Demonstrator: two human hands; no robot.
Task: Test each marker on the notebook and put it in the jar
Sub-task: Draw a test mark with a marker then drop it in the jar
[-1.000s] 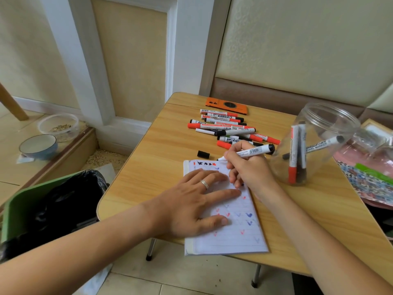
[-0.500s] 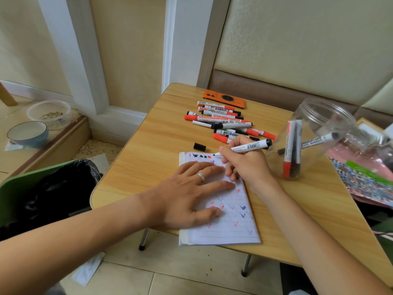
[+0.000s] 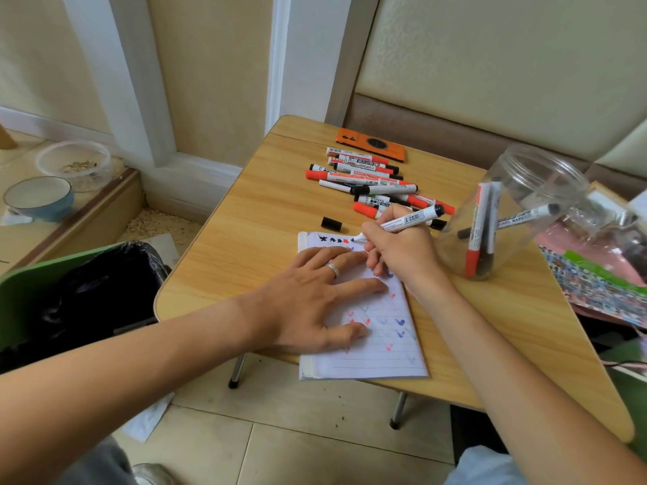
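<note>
Right hand (image 3: 399, 250) grips the uncapped marker (image 3: 402, 221) in a writing hold, tip down at the notebook (image 3: 378, 348) top edge, probably making a test mark. Left hand (image 3: 315, 299) lies flat with fingers spread on the page, likely pinning it against the stroke. Loose black cap (image 3: 331, 223) sits just beyond the left fingertips. Jar (image 3: 518, 211), open, stands just right of the writing hand with a few markers inside; untested pile (image 3: 367, 180) lies beyond it

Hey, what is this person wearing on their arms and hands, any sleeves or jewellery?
Both forearms are bare, with no sleeves in view. The left hand wears a plain silver ring on one finger. The right hand shows no ring or watch.
</note>
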